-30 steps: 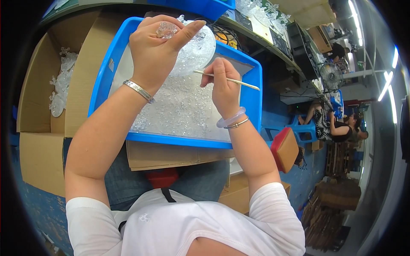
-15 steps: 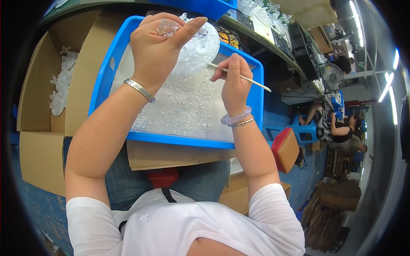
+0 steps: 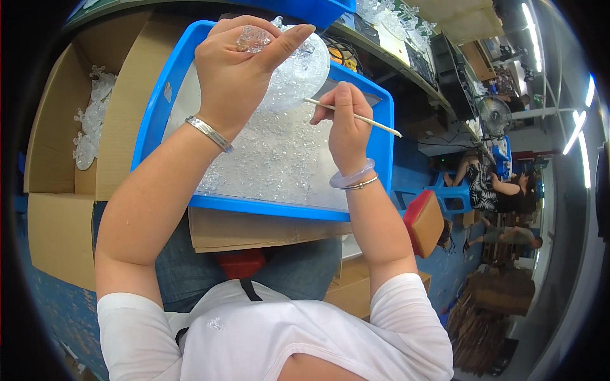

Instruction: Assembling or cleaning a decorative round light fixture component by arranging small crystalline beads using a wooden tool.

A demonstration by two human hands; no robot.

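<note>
My left hand (image 3: 235, 63) is closed round a clear plastic ornament (image 3: 255, 39), its thumb pointing up to the right. Partly behind that hand is a round, clear disc (image 3: 298, 79) with small sparkling pieces on its surface; whether it is joined to the ornament I cannot tell. My right hand (image 3: 348, 120) pinches a thin, pale stick (image 3: 372, 122), whose left tip lies close to the disc's lower right edge. Both hands are above a blue tray (image 3: 145, 149), where many tiny clear beads (image 3: 273, 155) are scattered over a pale bottom.
At left, an open cardboard box (image 3: 47, 140) holds clear plastic parts (image 3: 92, 120). A long bench (image 3: 406, 63) carrying more clear pieces runs behind the tray. To the right are a red-and-tan stool (image 3: 424, 222), a fan (image 3: 494, 114) and other people farther off.
The stick's tip has shifted slightly left, with my right hand moving a little the same way. My left hand is almost unmoved. In the background, a person has changed posture.
</note>
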